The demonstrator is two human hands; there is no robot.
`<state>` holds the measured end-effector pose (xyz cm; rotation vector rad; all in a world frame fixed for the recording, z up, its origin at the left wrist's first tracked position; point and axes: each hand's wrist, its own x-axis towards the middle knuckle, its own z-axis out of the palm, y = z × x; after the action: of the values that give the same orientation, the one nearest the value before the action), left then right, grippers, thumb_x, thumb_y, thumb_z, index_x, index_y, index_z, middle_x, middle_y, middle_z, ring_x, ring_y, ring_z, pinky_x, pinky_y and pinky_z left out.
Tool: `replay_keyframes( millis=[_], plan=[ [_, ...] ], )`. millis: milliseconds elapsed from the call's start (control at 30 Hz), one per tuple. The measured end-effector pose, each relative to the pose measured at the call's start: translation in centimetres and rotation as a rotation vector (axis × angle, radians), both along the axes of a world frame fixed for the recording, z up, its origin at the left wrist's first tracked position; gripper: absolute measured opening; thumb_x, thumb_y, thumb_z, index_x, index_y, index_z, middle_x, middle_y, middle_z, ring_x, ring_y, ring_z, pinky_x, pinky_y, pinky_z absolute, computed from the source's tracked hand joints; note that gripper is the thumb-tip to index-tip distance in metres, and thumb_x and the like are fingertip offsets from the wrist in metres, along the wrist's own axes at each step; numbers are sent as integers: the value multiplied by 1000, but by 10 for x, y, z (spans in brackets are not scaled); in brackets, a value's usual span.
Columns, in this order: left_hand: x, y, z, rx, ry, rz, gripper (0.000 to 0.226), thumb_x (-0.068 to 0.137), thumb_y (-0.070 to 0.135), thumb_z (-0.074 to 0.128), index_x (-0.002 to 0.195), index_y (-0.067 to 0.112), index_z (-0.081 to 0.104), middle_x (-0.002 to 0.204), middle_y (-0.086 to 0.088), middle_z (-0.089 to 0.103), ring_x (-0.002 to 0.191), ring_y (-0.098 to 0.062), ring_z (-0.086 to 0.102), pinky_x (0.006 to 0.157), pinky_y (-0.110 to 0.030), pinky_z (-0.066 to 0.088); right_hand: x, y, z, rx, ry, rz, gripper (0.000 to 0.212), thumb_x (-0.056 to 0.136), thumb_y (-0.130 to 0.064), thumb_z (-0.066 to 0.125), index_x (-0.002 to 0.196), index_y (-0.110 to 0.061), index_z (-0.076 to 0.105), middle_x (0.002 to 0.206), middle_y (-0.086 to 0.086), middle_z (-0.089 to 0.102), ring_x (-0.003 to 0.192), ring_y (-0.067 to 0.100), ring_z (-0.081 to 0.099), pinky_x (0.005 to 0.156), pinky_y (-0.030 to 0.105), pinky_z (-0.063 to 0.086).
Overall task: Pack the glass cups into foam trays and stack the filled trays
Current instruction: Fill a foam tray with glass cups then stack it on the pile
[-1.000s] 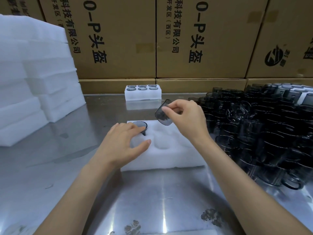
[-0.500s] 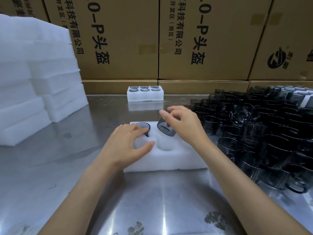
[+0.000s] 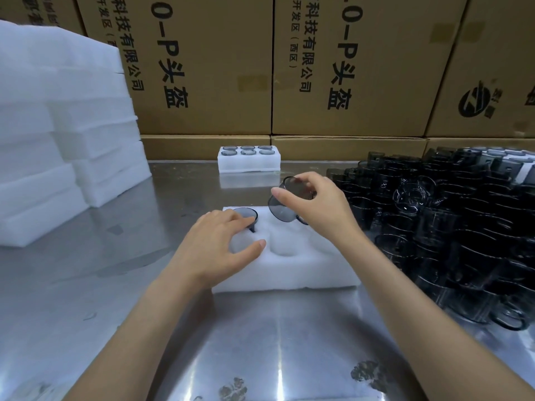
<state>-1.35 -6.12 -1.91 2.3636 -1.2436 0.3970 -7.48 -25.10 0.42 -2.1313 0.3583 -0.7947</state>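
A white foam tray [image 3: 289, 273] lies on the steel table in front of me. One smoky glass cup [image 3: 246, 213] sits in its far-left pocket. My left hand [image 3: 217, 250] rests flat on the tray, fingers by that cup and thumb at a near pocket. My right hand [image 3: 315, 206] pinches a second grey glass cup [image 3: 282, 209] by the rim, tilted, its base low over the far-middle pocket. A filled foam tray [image 3: 249, 164] with several cups stands at the back of the table.
A large heap of dark glass cups [image 3: 448, 227] covers the table's right side. Stacks of empty white foam trays [image 3: 63, 134] rise at the left. Cardboard boxes [image 3: 347, 68] wall the back. Bare steel table [image 3: 260, 342] lies near me.
My right hand brought the tilted cup down from above the tray towards the far-middle pocket. My left hand stayed on the tray.
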Motion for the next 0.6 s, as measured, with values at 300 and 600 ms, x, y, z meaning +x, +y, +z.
replay_keyframes(
  millis=[300,600],
  plan=[
    [0,0,1,1,5,-5,81,71,70,23,127,23,58,103,10,57,98,-14,48,85,-21,28,15,10,-4,-152,176,-204,54,65,-73,61,87,-26,48,94,-7,49,83,15,54,59,30,35],
    [1,0,1,21,8,16,79,71,70,23,121,23,62,106,7,61,98,-16,50,91,-25,33,25,17,-4,-303,346,-265,76,66,-83,51,106,-19,50,111,0,51,100,25,54,69,33,37]
  ],
)
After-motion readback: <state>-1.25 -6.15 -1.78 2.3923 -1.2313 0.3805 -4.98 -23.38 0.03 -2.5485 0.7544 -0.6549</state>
